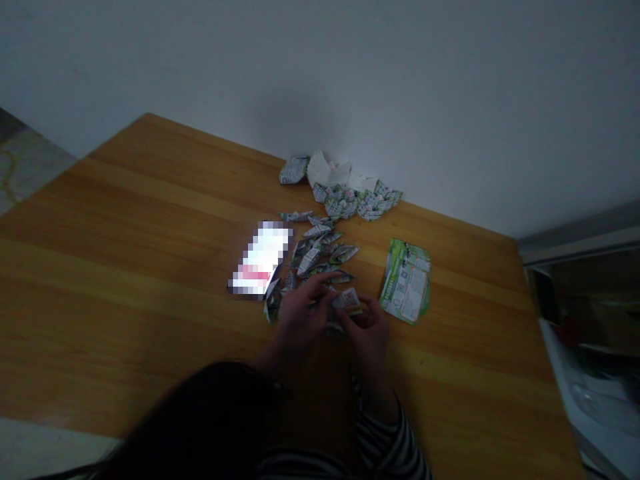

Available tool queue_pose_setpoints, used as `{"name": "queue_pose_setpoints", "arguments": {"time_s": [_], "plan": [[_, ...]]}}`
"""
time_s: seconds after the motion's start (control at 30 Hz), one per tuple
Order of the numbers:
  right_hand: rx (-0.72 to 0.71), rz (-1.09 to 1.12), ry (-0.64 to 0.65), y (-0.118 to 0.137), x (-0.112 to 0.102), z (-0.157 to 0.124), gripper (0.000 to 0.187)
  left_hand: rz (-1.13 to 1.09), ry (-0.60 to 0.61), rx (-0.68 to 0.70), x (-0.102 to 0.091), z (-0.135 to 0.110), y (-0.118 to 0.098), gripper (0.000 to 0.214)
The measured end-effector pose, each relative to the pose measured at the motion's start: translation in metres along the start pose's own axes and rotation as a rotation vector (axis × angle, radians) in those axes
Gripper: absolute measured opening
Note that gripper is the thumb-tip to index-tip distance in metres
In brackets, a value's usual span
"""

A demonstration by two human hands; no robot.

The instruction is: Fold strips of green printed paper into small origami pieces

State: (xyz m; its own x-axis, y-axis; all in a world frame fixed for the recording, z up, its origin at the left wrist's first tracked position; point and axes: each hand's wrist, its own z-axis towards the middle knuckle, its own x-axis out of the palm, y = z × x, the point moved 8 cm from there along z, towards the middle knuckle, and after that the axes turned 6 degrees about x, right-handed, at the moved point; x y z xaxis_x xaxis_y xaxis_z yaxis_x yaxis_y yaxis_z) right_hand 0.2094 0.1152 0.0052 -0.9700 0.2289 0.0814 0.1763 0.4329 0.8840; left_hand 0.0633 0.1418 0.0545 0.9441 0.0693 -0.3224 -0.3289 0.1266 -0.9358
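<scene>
Between both hands is a small folded piece of printed paper (348, 301), held low over the wooden table. My left hand (304, 313) pinches its left side, with the fingers bent. On the right side, my right hand (367, 328) grips the paper between thumb and fingers. Just beyond the hands lie several folded paper pieces (311, 257), pointed in shape and printed in grey and green. A lit phone (263, 257) lies left of them, its screen blurred. To the right rests a stack of green and white printed leaflets (406, 280).
Near the wall (320, 67), joined folded paper shapes (345, 200) and white paper pieces (327, 170) sit at the back edge of the wooden table (150, 220). Dark hair (200, 420) covers the lower left. A shelf with objects (590, 333) stands beyond the table's right edge.
</scene>
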Motion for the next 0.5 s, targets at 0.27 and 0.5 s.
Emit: {"name": "queue_pose_setpoints", "arguments": {"time_s": [0.27,0.5], "plan": [[-0.107,-0.082,-0.059,0.004,-0.002,-0.007,0.023,-0.23,-0.093,-0.136,-0.004,0.002,0.012,0.03],[-0.824,-0.462,-0.248,0.049,-0.021,-0.033,0.025,-0.052,-0.02,0.027,-0.004,0.002,-0.002,0.034]]}}
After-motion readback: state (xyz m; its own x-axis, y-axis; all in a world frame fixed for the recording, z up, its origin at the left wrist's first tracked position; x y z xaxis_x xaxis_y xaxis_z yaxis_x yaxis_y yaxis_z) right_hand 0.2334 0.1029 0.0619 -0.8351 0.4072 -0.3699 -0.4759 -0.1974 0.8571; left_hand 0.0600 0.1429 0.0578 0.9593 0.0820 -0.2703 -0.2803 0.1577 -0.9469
